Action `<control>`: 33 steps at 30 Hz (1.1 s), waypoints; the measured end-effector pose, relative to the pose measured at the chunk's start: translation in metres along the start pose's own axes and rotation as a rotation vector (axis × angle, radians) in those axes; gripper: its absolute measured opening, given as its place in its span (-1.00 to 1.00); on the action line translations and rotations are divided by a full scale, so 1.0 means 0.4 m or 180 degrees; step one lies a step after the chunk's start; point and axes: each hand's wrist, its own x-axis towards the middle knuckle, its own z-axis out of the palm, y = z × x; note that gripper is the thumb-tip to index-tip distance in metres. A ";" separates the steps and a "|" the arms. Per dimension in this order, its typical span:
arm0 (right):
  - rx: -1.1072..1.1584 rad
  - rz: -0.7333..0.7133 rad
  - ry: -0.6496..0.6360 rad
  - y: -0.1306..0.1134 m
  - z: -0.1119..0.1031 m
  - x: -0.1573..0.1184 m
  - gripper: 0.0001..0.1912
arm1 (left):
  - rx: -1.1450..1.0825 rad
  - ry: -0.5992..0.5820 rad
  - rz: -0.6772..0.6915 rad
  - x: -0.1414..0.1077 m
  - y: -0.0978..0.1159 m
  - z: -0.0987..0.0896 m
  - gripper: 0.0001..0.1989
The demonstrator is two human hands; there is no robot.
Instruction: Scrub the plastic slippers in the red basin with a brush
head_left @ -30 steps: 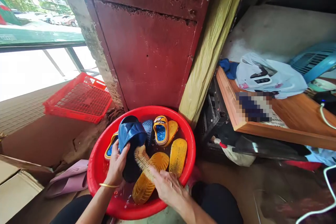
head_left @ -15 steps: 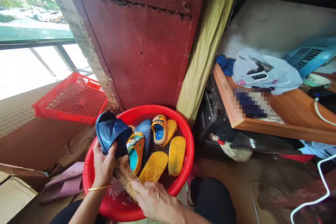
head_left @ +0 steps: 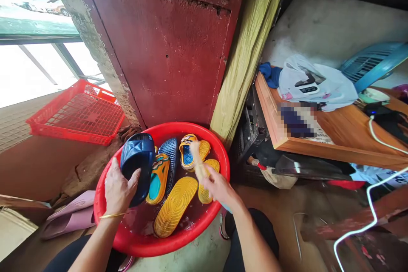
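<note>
My left hand (head_left: 117, 189) grips a dark blue slipper (head_left: 142, 157) by its side, over the left part of a red basin (head_left: 165, 246) of water. In my right hand (head_left: 221, 189) is a scrubbing brush (head_left: 198, 161), smeared by motion, above the basin's right side. Beneath the brush lie a yellow-and-blue slipper (head_left: 186, 159) and a yellow slipper (head_left: 205, 191), partly covered by my hand. Nearer the front, another yellow slipper (head_left: 177, 206) rests sole up. Between them and my left hand are a second blue slipper (head_left: 172, 157) and a yellow slipper with teal insole (head_left: 156, 185).
A red plastic crate (head_left: 76, 119) is at the left, with pink slippers (head_left: 72, 216) below it. Behind the basin stands a dark red door (head_left: 168, 51). On the right, a wooden shelf (head_left: 344, 148) holds a plastic bag (head_left: 318, 85); a white cable (head_left: 372, 204) hangs in front.
My right hand has swung the brush away from the blue slipper, up and to the right. The slipper in my left hand has turned more upright and sits lower. The view has shifted slightly.
</note>
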 end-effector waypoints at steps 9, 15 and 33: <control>0.0464 0.0674 0.0579 0.062 0.023 0.071 -0.25 | 0.0363 -0.2576 0.1406 -0.262 0.065 0.156 -0.25; -0.1021 0.0448 0.0131 0.077 0.062 0.070 -0.27 | 0.0471 -0.2890 0.0435 -0.259 0.020 0.178 -0.22; -0.2111 -0.0952 -0.0088 0.028 0.149 0.007 -0.36 | -0.2807 -0.2379 -0.1728 -0.123 0.110 0.081 -0.15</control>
